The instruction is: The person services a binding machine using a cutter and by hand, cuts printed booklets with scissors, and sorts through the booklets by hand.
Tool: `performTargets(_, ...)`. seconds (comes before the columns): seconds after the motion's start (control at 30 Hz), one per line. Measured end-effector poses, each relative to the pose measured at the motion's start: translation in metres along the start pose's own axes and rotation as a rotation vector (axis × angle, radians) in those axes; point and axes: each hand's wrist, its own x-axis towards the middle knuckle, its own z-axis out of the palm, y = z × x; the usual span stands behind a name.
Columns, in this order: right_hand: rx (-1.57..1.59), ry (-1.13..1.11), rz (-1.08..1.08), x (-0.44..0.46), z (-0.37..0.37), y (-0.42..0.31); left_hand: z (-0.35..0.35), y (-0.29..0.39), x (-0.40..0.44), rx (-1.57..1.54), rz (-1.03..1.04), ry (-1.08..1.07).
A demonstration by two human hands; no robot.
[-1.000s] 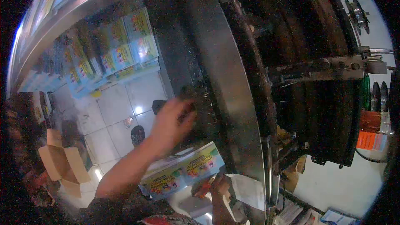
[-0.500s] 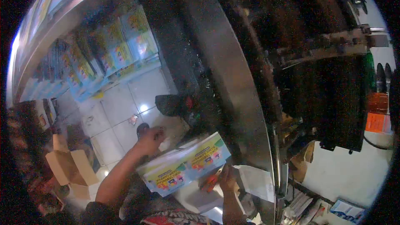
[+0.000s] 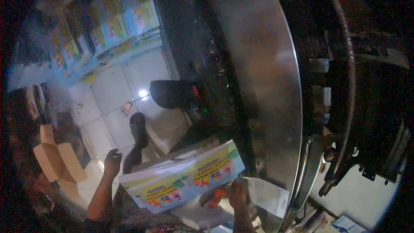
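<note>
A stack of printed sheets [image 3: 189,179], yellow, green and blue with "Buku Tabungan Bank Sampah" lettering upside down to me, lies in front of me; what bears it is hidden. Off its left end, over the floor, is my left hand [image 3: 113,162], fingers loosely bent and apart, with nothing seen in it. My right hand [image 3: 237,195] is closed at the near right edge of the stack. Beside its fingers shows an orange tool [image 3: 214,197], apparently in its grip, too blurred to name exactly. A white sheet [image 3: 268,196] lies just right of that hand.
An open cardboard box [image 3: 60,159] stands at left. More printed stacks [image 3: 108,26] sit at upper left. A foot [image 3: 138,127] rests on the tiled floor [image 3: 97,123]. A broad metal panel [image 3: 263,73] and dark machinery [image 3: 371,103] fill the right side.
My left hand has moved left and down, away from the stack. The stack appears shifted slightly left and down. The view has turned, while my right hand stays at the stack's edge.
</note>
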Motion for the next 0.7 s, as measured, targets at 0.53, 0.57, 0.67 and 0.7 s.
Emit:
performTargets(0.53,-0.464,0.365,-0.427,-0.017,-0.003,0.002,-0.024,0.347,0.135,-0.417,0.649,-0.046)
performTargets(0.57,-0.262,0.373,-0.336,-0.017,-0.002,-0.008,-0.022,0.368,0.137,-0.43,0.726,-0.045)
performTargets(0.67,-0.167,0.37,-0.208,-0.016,0.002,-0.019,-0.014,0.429,0.132,-0.234,0.84,0.052)
performTargets(0.7,-0.219,0.362,-0.19,-0.015,0.003,-0.019,-0.014,0.45,0.122,-0.183,0.963,0.168)
